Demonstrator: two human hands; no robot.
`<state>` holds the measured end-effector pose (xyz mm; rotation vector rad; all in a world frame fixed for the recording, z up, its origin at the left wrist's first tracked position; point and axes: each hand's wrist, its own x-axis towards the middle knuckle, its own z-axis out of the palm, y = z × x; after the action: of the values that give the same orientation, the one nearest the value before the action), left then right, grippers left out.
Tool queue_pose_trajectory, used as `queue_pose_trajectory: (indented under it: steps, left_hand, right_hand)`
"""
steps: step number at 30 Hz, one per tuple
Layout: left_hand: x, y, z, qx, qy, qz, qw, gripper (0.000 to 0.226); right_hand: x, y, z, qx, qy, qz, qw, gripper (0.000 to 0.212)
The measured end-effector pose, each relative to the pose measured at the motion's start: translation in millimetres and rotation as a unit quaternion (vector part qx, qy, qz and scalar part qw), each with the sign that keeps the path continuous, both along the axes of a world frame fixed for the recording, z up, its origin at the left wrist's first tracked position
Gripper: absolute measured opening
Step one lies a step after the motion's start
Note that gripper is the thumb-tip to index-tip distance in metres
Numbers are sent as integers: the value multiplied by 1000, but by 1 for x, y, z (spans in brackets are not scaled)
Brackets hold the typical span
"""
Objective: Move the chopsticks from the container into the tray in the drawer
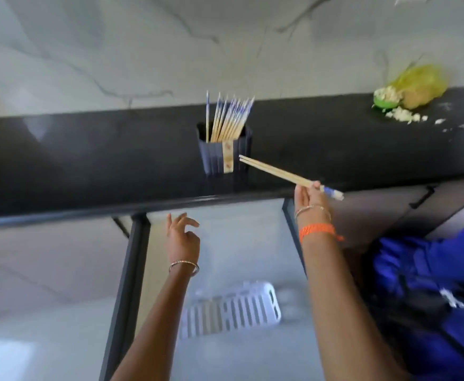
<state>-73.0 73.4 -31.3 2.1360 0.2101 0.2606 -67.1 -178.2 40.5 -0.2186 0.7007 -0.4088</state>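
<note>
black stone makes the counter, and on it, near the middle, stands a dark ribbed container with a pale strip of tape down its front. many chopsticks stand inside it, wooden with blue and white tops, and they lean to the right; one stands apart at the left side, almost upright. the right hand is just in front of the counter edge and its fingers are closed around a pair of the same chopsticks. the pair is gripped near the blue tops, which stick out to the right of the hand, and the thin tips point up and left, close to the right side of the container but not touching it. this wrist has a thin bangle and an orange band. the left hand is lower, below the counter edge and over the open drawer; its fingers are apart and lightly bent, and they hold nothing. it also has a bangle on the wrist. inside the drawer lies a white slotted tray, blurred, and i cannot tell if something lies in it. on the far right of the counter there is a yellow bag beside something green, with white crumbs around. blue cloth shows at the right edge, and a grey marble wall rises behind the counter.
</note>
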Motion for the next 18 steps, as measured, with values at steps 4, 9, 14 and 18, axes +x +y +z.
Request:
queue_pose_trajectory:
  steps: [4, 9, 14, 18]
  left_hand:
    - [-85, 24, -66, 0, 101, 67, 993, 36]
    - [-135, 55, -101, 24, 161, 95, 982, 34]
    - [-153, 62, -108, 6, 224, 41, 974, 42]
    - [-154, 61, -118, 3, 287, 27, 958, 47]
  right_hand:
    - [-93, 61, -92, -2, 122, 89, 988, 33]
    - [-162, 98, -142, 32, 191, 172, 966, 20]
    - [-156, 118, -143, -67, 262, 213, 939, 10]
    - [-144, 135, -147, -142, 314, 225, 911, 3]
